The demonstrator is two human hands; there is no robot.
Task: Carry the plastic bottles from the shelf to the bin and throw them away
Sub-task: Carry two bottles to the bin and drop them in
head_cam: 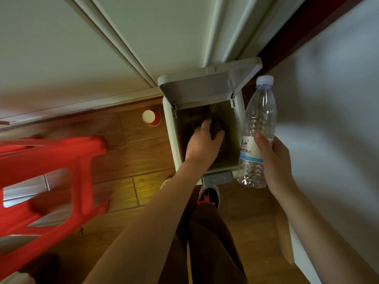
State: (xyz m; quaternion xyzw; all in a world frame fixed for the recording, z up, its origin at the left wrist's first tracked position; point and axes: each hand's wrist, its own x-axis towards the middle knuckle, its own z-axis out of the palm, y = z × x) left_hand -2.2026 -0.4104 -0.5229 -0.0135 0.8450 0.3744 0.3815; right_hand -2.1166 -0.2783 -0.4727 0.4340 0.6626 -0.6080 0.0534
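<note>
With the bin [170, 128] lid up, the left hand [205, 140] reaches inside, its fingers' grip unclear, while the right hand [274, 160] fingers clasp a bottle [258, 119] waiting alongside.

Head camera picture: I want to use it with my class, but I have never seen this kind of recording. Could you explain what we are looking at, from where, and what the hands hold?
There is no machine here. A person wears a camera on the head, so you look down along both bare arms to the floor. The left hand reaches into an open bin, whose lid is tipped up; what it touches is too dark to tell. The right hand holds a clear plastic bottle beside the bin, cap on. On the wooden floor stand a red cup and a red stool. A shoe shows below the bin.
</note>
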